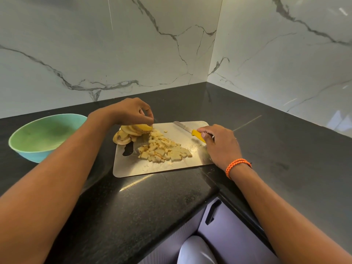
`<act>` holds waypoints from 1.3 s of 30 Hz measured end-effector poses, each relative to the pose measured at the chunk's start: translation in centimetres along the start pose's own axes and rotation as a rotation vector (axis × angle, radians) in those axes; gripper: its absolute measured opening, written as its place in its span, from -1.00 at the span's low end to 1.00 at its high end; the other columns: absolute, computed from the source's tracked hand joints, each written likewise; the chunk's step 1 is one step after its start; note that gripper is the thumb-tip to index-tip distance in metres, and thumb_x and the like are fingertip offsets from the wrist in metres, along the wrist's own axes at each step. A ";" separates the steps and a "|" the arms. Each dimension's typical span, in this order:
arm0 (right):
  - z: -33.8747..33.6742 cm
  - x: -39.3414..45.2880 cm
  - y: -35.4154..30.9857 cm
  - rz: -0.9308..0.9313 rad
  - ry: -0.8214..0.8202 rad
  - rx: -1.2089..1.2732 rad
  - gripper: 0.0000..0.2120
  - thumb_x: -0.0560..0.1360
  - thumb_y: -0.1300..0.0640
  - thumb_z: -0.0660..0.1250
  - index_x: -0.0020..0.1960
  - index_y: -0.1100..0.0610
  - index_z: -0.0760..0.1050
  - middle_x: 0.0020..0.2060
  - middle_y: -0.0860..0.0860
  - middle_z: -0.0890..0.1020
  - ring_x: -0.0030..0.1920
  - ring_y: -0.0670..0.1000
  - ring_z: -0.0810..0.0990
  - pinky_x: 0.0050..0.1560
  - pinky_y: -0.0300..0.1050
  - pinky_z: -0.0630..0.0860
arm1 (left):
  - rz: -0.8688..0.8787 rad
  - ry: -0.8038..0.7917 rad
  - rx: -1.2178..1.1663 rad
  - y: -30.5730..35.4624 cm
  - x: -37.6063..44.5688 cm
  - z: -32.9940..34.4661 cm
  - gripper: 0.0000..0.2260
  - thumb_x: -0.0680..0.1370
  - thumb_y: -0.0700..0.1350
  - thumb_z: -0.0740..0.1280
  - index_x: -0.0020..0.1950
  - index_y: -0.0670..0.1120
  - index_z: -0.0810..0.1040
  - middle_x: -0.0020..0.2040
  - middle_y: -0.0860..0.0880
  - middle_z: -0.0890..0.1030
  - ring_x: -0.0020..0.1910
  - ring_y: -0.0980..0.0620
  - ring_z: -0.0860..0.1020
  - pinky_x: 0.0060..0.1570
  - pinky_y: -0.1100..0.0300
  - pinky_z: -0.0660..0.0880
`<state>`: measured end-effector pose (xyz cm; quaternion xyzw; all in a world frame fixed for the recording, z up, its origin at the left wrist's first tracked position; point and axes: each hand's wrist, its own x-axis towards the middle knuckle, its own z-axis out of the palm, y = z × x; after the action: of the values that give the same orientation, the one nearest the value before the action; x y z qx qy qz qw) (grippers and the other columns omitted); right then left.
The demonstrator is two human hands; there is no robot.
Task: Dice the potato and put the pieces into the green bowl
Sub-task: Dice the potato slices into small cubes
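A steel cutting board [194, 162] lies on the black counter. A heap of diced potato pieces [163, 149] covers its middle. Sliced potato rounds [131, 133] are stacked at the board's far left corner, and my left hand [131, 111] pinches the top of that stack with curled fingers. My right hand [221, 143] grips the yellow handle of a knife [197, 133], whose blade lies flat on the board pointing away to the left. The green bowl [43, 136] stands left of the board, with nothing visible inside.
Marble walls meet in a corner behind the board. The black counter [276, 141] bends in an L around to the right. Below its front edge is a lilac cabinet with a dark handle [213, 212].
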<state>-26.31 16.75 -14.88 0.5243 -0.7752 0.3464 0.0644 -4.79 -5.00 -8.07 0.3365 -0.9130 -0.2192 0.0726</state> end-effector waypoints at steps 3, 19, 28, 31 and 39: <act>0.0 0.0 -0.1 0.002 -0.011 0.003 -0.74 0.69 0.10 0.24 0.30 0.02 0.64 0.12 -0.01 0.67 0.09 -0.01 0.58 0.10 -0.12 0.54 | 0.028 0.001 0.015 0.2 0.0 0.2 -0.85 0.53 0.00 0.53 0.09 0.12 0.70 0.14 0.07 0.60 0.19 0.00 0.54 0.03 0.07 0.47; -0.4 -0.3 -0.5 0.009 -0.037 0.002 -0.73 0.70 0.10 0.23 0.29 0.02 0.64 0.14 -0.01 0.67 0.11 0.01 0.58 0.10 -0.14 0.51 | -0.148 -0.033 -0.057 2.0 1.0 1.4 -0.05 0.39 -0.28 0.63 0.64 0.04 0.20 0.53 -0.13 0.39 0.44 -0.20 0.42 0.34 -0.09 0.49; -0.5 -0.3 -0.7 0.017 -0.047 -0.001 -0.73 0.70 0.09 0.23 0.32 0.03 0.63 0.17 0.01 0.66 0.12 0.02 0.58 0.12 -0.16 0.50 | -0.168 0.131 0.044 3.4 1.0 2.7 -0.77 0.53 -0.11 0.52 0.10 -0.19 0.64 -0.07 -0.13 0.71 -0.09 -0.11 0.71 -0.02 -0.03 0.63; -0.5 -0.3 -0.7 0.020 -0.049 0.002 -0.74 0.69 0.10 0.24 0.31 0.02 0.63 0.17 0.00 0.66 0.12 0.00 0.58 0.12 -0.15 0.51 | -0.188 0.196 0.131 3.9 1.0 3.4 -0.83 0.58 -0.06 0.47 0.00 -0.16 0.65 -0.06 -0.13 0.70 -0.14 -0.11 0.66 -0.19 0.06 0.54; -0.5 -0.4 -0.7 0.021 -0.052 -0.003 -0.73 0.69 0.09 0.24 0.31 0.02 0.63 0.14 0.00 0.67 0.08 -0.01 0.57 0.10 -0.16 0.52 | -0.204 0.251 0.207 4.6 1.3 3.5 -0.86 0.65 -0.11 0.32 -0.08 -0.13 0.51 -0.16 -0.09 0.57 -0.23 -0.04 0.52 -0.24 0.08 0.45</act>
<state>-25.65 17.18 -14.34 0.5249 -0.7826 0.3320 0.0413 -9.44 -1.49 -9.11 0.4575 -0.8756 -0.0868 0.1282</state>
